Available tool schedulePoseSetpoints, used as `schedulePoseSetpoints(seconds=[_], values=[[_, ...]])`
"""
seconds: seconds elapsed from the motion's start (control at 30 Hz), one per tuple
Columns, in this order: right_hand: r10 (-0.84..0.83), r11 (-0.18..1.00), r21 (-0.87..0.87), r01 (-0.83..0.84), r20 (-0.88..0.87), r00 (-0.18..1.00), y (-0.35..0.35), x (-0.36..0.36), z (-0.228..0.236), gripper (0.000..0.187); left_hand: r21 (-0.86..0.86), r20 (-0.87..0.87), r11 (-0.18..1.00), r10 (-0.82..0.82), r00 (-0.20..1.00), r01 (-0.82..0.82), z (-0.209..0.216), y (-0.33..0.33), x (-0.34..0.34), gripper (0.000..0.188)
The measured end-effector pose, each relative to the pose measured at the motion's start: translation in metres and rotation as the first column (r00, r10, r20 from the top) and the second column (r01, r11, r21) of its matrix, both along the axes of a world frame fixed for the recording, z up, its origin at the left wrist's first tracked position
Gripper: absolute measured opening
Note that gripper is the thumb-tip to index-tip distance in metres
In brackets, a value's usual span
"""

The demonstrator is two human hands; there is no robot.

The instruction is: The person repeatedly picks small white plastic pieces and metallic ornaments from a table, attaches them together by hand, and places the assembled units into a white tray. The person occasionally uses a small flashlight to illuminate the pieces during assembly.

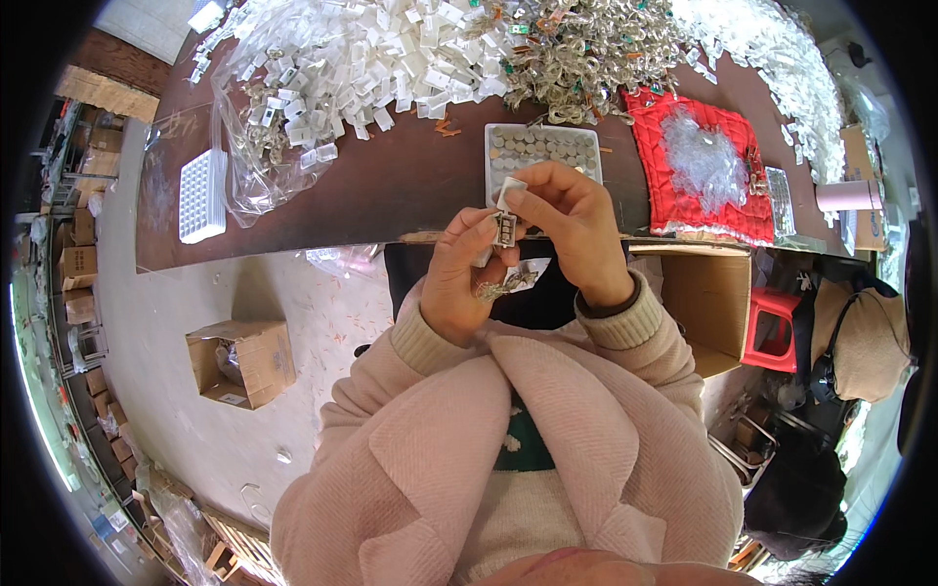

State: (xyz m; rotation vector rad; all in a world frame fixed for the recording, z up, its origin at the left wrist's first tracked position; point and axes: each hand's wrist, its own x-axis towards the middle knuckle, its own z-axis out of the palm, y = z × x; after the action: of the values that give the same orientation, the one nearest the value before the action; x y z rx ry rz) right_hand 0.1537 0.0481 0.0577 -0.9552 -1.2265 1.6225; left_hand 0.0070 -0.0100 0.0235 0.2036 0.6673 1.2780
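At near edge of dark brown desk [401, 181], gripping small open rectangular case with dark metallic inside [504, 230] in left hand [456, 280], fingers curled closed; also cradling loose silvery bits [491, 290] lower down. With right hand [583, 221], pinching flat white rectangular piece [510, 193] at case's far end, fingertips nearly together. Apparently mid-fitting; next, calling for steady hold, close alignment.

The head-worn fisheye looks steeply down from close above the left hand [459, 283] and right hand [576, 227], the table [391, 186] beyond.
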Motion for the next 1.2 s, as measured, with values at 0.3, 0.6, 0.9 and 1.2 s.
schedulePoseSetpoints(seconds=[0.3, 0.6, 0.9, 1.2], values=[[-0.064, 0.728, 0.684, -0.049, 0.139, 0.988, -0.004, 0.004, -0.006, 0.026, 0.127, 0.218, 0.99, -0.081, 0.973, 0.054, -0.013, -0.004, -0.003, 0.033], [-0.185, 0.614, 0.789, -0.002, 0.147, 0.972, -0.007, -0.003, -0.003, 0.026, 0.176, -0.11, 0.983, 0.072, 0.991, -0.051, -0.009, -0.001, 0.016, 0.011], [-0.223, 0.534, 0.818, -0.215, 0.381, 0.897, -0.02, 0.031, -0.006, 0.032, 0.111, 0.044, 0.994, -0.006, 0.999, 0.001, -0.019, -0.006, 0.022, 0.013], [-0.692, 0.631, 0.735, 0.247, 0.39, 0.607, -0.032, 0.118, -0.035, 0.013, 0.122, -0.022, 0.97, -0.211, 0.977, 0.212, -0.006, -0.007, 0.026, 0.02]])
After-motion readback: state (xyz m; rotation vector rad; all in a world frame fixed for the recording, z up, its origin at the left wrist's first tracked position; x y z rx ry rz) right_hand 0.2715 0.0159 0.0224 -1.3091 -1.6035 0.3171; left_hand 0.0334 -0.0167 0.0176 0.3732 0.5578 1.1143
